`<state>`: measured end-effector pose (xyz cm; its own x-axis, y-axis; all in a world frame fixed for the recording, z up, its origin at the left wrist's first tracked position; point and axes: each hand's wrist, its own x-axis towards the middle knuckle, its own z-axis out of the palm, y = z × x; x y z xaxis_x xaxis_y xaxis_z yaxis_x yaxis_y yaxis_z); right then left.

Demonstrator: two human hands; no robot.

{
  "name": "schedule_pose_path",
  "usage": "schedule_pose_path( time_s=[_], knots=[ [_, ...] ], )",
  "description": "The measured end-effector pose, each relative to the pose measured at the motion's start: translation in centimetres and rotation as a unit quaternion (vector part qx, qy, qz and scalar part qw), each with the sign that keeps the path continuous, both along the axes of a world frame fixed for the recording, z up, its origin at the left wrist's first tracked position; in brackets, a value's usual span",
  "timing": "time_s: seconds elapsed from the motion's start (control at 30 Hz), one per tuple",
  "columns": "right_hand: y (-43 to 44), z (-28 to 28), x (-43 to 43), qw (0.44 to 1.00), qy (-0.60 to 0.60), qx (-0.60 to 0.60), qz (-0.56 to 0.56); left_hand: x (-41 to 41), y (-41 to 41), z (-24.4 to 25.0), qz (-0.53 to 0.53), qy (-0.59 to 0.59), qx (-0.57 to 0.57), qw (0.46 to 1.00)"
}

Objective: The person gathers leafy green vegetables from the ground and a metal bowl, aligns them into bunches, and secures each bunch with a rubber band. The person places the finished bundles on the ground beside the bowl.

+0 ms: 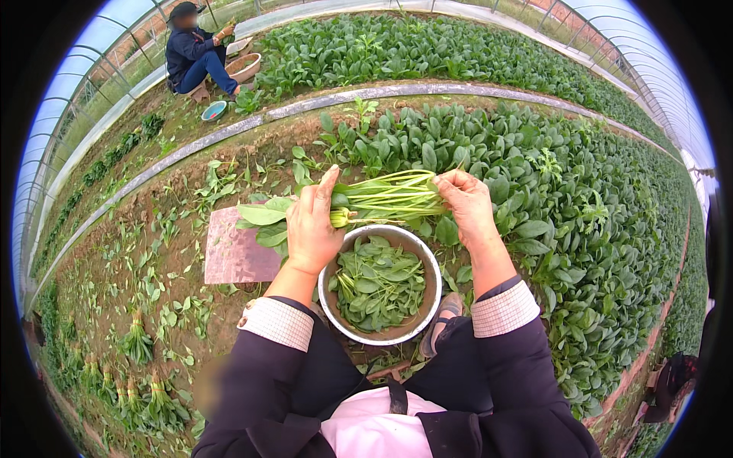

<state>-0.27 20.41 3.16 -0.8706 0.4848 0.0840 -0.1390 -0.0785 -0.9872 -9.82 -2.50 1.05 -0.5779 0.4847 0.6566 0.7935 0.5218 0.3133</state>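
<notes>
My left hand (312,226) is wrapped around a bunch of spinach (389,197), whose broad leaves stick out to the left of the fist. Long pale-green stems run from there across to my right hand (467,200), which pinches them at the root end with thumb and fingers. A cut stem base (341,217) with a thin root pokes out below my left thumb. Under both hands, between my knees, stands a round metal basin (437,286) with loose spinach leaves (378,280) inside.
Left of the basin lies a pinkish board (229,246). Tied spinach bunches (160,398) stand at lower left. Growing spinach (601,275) fills the right. Beyond a grey hose (343,98), a seated person (197,48) handles greens beside a tub (246,71).
</notes>
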Motion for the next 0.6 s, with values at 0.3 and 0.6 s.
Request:
schedule_pose_path(
  time_s=[0.3,0.6],
  knots=[
    [0.1,-1.6,-0.5,0.976,-0.124,0.179,-0.035,0.4,-0.3,0.2,0.007,0.009,-0.029,1.000],
    [2.0,-0.8,0.0,0.936,-0.080,0.292,-0.179,-0.1,-0.4,-0.3,0.016,-0.002,-0.010,1.000]
  ],
)
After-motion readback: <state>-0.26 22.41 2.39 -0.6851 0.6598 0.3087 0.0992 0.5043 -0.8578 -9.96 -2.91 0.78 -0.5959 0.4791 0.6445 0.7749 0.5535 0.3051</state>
